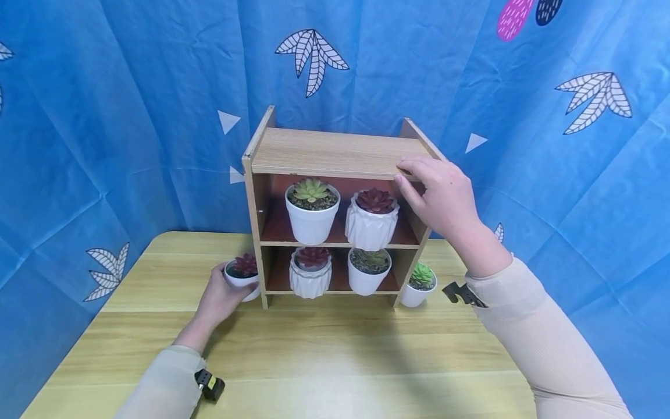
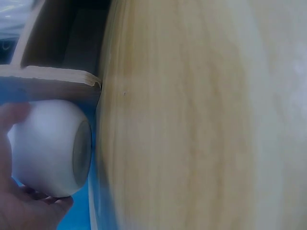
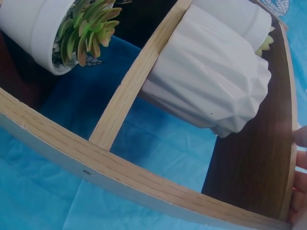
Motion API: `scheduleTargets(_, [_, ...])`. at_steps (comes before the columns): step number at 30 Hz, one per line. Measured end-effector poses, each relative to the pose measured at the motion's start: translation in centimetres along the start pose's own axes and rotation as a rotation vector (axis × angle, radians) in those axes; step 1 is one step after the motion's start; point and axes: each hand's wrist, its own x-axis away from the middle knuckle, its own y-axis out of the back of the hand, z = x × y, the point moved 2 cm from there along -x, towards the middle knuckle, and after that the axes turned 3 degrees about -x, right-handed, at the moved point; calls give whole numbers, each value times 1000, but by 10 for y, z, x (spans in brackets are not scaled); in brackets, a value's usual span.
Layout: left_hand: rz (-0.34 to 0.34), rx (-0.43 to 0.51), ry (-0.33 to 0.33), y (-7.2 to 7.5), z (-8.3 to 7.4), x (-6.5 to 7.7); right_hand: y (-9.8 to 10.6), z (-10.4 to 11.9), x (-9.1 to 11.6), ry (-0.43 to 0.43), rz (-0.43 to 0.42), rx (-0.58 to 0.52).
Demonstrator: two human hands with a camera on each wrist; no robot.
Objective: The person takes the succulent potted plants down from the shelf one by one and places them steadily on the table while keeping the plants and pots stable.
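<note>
Gripping pot (image 2: pixel 48 143), left hand (image 1: pixel 221 295) low

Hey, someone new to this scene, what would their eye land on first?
Probably the wooden shelf in the middle of the table, with four white-potted succulents on two levels and the right hand at its top board's front edge. Next, the left hand holding a dark-red succulent beside the shelf's left side. Behind everything hangs a vivid blue cloth with leaf prints.
</note>
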Motion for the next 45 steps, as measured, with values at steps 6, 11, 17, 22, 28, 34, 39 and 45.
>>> scheduleTargets(6, [9, -1, 4, 0, 2, 0, 0, 0, 0, -6, -1, -3])
scheduleTargets(11, [36, 8, 4, 1, 2, 0, 1, 0, 0, -9, -1, -1])
scheduleTargets(17, [142, 34, 7, 6, 1, 4, 0, 0, 0, -12, 2, 0])
scheduleTargets(22, [204, 4, 27, 8, 3, 5, 0, -1, 0, -11, -1, 3])
scheduleTargets(28, [229, -18, 58, 10, 1, 4, 0, 0, 0, -3, 5, 7])
scheduleTargets(34, [244, -18, 86, 11, 0, 4, 0, 0, 0, 3, 2, 7])
scheduleTargets(39, [246, -13, 94, 10, 3, 1, 0, -1, 0, 4, -1, 6])
scheduleTargets(45, [247, -31, 93, 10, 3, 0, 0, -1, 0, 6, -1, 3])
